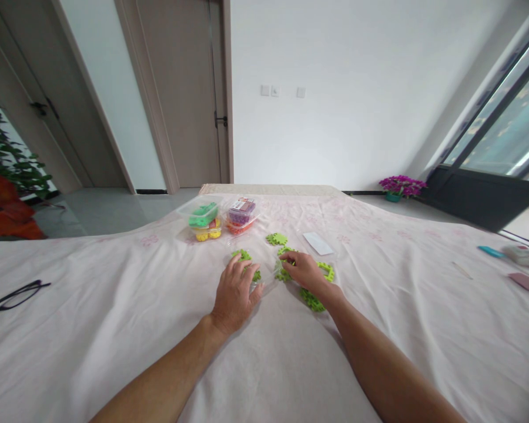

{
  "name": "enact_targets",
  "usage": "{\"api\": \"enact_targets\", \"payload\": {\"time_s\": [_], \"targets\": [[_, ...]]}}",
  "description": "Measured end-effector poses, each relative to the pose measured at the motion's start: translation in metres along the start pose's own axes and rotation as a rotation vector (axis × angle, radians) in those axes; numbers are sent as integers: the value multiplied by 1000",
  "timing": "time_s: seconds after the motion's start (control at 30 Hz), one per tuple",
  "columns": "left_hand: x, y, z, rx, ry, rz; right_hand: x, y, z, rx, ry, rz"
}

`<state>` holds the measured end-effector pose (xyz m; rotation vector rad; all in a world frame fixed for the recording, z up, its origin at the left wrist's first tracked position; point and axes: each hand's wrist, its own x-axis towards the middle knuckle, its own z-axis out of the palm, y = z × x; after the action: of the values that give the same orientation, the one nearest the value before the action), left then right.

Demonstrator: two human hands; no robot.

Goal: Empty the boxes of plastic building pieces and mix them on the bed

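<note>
Several lime-green toothed puzzle pieces lie on a pale pink cloth. My left hand rests palm down over one green piece, fingers bent on a clear plastic bag. My right hand lies over other green pieces, its fingertips pinched on one at the bag's mouth. A square green frame piece and another green piece sit beside my right wrist. A loose green piece lies farther away.
Two clear plastic tubs stand at the far side, one with green and yellow pieces, one with purple and red. A white card lies near them. Black glasses sit at the left; small items at the right edge.
</note>
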<state>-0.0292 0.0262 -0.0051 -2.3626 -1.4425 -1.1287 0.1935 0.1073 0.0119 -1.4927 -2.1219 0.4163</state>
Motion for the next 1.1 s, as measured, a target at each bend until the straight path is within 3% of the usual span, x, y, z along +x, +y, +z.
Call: {"api": "enact_targets", "payload": {"time_s": [0.67,1.1], "targets": [[0,1,-1,0,-13,0,0,6,5,208,-23,56],[1,0,-2,7,-13,8,-1,-2,1,77,-14,-20]]}}
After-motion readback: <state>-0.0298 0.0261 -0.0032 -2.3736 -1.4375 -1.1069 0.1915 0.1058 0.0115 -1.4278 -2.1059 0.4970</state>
